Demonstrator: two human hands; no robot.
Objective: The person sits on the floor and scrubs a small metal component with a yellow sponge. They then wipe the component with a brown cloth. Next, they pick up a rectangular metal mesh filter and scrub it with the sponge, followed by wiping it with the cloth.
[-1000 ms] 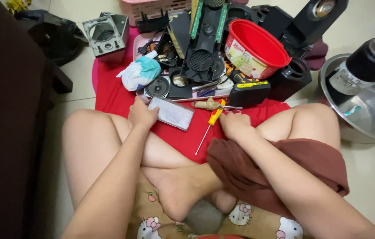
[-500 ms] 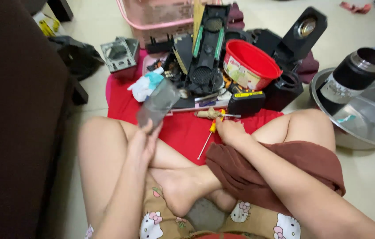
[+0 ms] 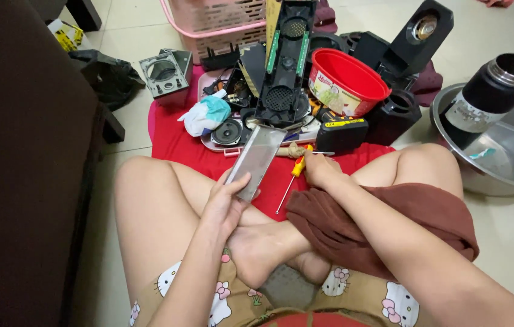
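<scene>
Grey metal plate [image 3: 256, 160] upright in left hand [image 3: 225, 203], fingers around its lower end.

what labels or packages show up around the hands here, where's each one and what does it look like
Red tub: behind the right hand, round, with a pale printed label on its side.
Black block: just past the right hand, boxy, with a yellow label strip on top.
Black flask: far right in a metal bowl, with a grey label band.
Yellow packet: top left on the floor, small, black print.
</scene>
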